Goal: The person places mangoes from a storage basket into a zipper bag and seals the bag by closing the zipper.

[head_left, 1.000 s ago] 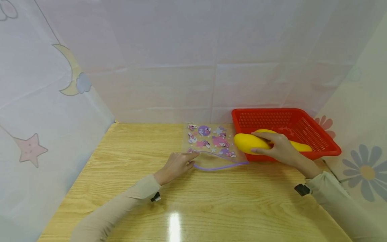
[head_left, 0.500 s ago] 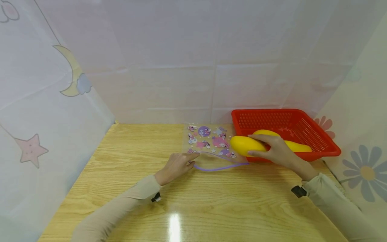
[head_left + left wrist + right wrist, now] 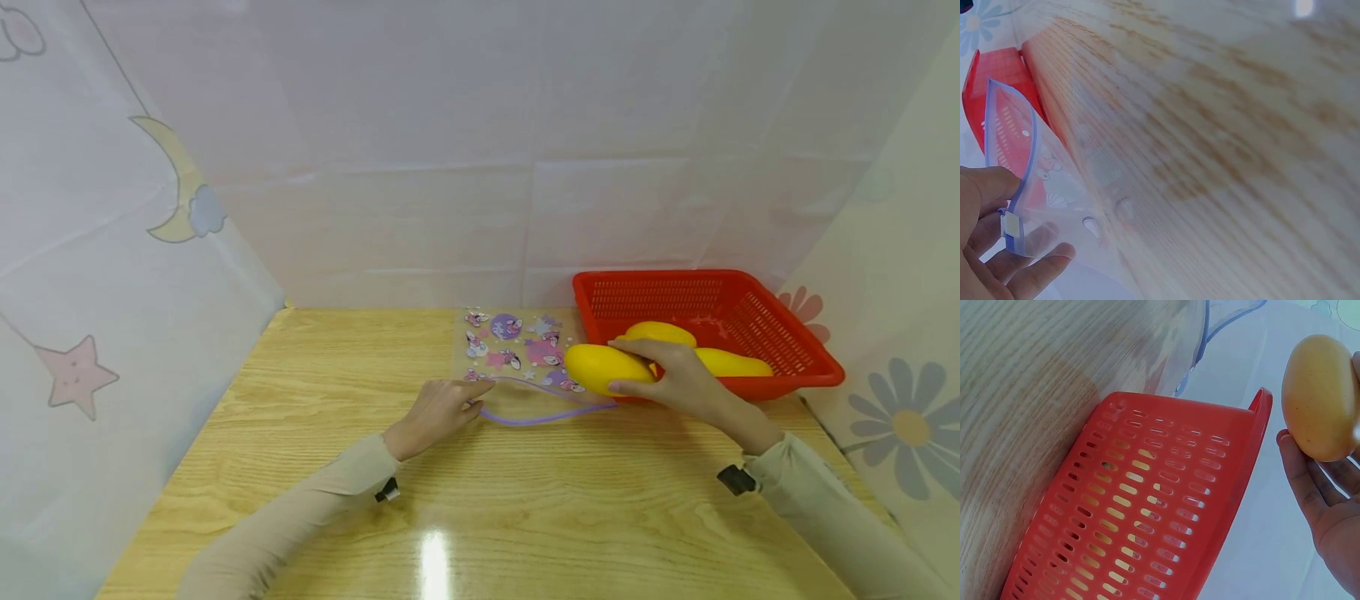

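Observation:
My left hand (image 3: pixel 437 412) pinches the left corner of a clear zip bag (image 3: pixel 542 350) printed with pink and purple cartoon figures. Its purple-edged mouth (image 3: pixel 1030 125) gapes toward me, and a small white slider (image 3: pixel 1011 224) sits right by the fingers in the left wrist view. A smooth yellow mango (image 3: pixel 600 369) is in the grip of my right hand (image 3: pixel 686 385), thumb on the near side and fingers over the top. It hangs past the left end of the red basket (image 3: pixel 813 354), overlapping the bag's right part in the head view.
Inside the basket lie two more mangoes, one at the back (image 3: pixel 660 332) and one toward the right (image 3: pixel 731 363). All stands on a wood-grain table (image 3: pixel 337 358). A pale cloth wall (image 3: pixel 420 225) rises behind, with patterned cloth on both sides.
The right hand has carried the mango left and slightly toward me, away from the basket and closer to the bag's mouth. The left hand and bag have stayed in place.

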Tool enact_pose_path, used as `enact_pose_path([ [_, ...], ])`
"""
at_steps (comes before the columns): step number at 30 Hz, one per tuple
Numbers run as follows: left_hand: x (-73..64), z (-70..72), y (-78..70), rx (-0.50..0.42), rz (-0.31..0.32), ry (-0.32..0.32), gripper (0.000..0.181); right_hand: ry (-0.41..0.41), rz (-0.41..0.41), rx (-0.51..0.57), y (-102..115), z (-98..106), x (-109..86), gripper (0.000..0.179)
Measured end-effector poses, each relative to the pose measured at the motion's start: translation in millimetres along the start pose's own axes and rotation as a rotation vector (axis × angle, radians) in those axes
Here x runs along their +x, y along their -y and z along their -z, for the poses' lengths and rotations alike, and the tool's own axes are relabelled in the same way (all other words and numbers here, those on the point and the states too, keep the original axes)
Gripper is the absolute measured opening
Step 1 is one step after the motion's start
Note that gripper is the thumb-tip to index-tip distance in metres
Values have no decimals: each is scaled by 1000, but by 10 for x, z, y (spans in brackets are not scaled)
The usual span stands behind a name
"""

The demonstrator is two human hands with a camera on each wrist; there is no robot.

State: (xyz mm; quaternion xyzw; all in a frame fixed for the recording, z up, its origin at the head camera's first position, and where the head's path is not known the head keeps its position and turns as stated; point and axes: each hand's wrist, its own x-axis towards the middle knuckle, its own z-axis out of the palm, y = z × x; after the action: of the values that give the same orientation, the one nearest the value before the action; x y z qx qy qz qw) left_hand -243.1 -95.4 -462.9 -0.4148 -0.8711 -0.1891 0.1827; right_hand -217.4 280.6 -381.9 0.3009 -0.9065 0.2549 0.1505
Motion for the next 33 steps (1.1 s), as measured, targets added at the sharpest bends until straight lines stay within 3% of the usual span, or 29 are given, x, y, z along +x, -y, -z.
enact_pose_path([
  [10,-1,-23,21,-4,-8,-19,34,19,-22,2,43,-27,3,61],
  [21,2,-7,9,-27,0,-17,33,13,30,16,62,-105,13,59],
  [33,8,6,7,-22,6,-20,36,30,19,3,126,-133,28,59],
])
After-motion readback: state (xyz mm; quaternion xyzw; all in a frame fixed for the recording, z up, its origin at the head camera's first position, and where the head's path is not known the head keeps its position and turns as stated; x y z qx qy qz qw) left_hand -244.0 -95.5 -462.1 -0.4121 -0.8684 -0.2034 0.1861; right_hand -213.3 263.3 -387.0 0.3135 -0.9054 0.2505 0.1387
